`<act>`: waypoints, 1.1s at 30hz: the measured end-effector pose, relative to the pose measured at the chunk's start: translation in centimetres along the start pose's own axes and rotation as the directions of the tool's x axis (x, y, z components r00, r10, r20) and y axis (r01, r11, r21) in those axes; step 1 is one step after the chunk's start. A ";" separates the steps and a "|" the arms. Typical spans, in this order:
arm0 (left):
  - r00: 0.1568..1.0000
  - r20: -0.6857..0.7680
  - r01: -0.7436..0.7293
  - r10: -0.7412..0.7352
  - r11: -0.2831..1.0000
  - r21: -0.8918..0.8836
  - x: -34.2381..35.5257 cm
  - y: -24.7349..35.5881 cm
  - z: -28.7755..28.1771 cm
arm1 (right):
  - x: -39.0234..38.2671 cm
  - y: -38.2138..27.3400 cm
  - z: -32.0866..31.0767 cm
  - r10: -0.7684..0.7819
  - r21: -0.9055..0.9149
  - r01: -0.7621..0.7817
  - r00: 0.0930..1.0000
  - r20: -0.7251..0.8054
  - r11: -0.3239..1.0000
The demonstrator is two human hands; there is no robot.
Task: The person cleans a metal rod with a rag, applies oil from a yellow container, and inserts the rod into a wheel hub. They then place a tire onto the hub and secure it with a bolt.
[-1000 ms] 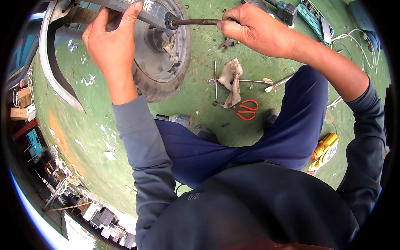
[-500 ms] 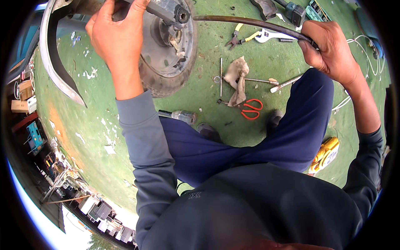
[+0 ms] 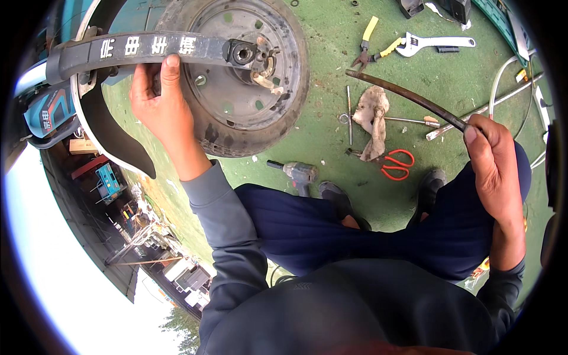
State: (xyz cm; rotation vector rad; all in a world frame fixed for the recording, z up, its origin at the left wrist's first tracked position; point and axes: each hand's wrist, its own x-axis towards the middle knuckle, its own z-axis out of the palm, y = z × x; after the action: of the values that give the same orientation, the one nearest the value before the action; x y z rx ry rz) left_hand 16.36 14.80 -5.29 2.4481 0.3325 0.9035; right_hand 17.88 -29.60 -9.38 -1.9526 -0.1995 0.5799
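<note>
A small scooter wheel [image 3: 236, 83] with a grey hub and worn black tyre stands at the upper middle. A black swing arm [image 3: 148, 50] crosses it and ends at the axle hole [image 3: 242, 53]. My left hand [image 3: 160, 106] grips that black arm from below, next to the tyre. My right hand [image 3: 494, 168] is over my right knee and holds one end of a long dark axle rod [image 3: 402, 94], which points up and left, clear of the wheel.
On the green mat lie a dirty rag [image 3: 373, 118], red scissors [image 3: 397, 165], a cordless drill [image 3: 296, 173], yellow-handled pliers [image 3: 370, 41], an adjustable wrench [image 3: 435, 42] and thin metal rods [image 3: 349, 112]. A black mudguard [image 3: 112, 139] curves at left.
My right hand has drawn the long rod out of the wheel hub and carried it right and down to my knee. My left hand has stayed on the black arm.
</note>
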 end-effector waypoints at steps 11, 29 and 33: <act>0.995 0.088 0.057 -0.055 0.998 -0.014 -1.0 2.5 0.5 | -2.1 2.5 -6.3 -0.014 -0.245 0.074 0.971 0.237 0.967; 0.987 0.069 0.152 -0.142 0.974 -0.169 -0.5 0.8 -0.8 | -0.2 -0.4 -4.2 -0.065 -0.196 0.124 0.956 0.285 0.973; 0.989 0.006 0.147 -0.147 0.983 -0.107 -0.7 -0.1 -0.7 | 0.3 -0.1 -3.5 -0.115 -0.068 0.134 0.967 0.227 0.989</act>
State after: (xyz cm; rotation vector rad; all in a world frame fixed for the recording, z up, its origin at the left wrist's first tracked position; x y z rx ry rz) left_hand 15.39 14.88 -5.24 2.2916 0.4483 0.8387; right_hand 19.80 -32.23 -8.16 -1.9366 -0.4910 0.7163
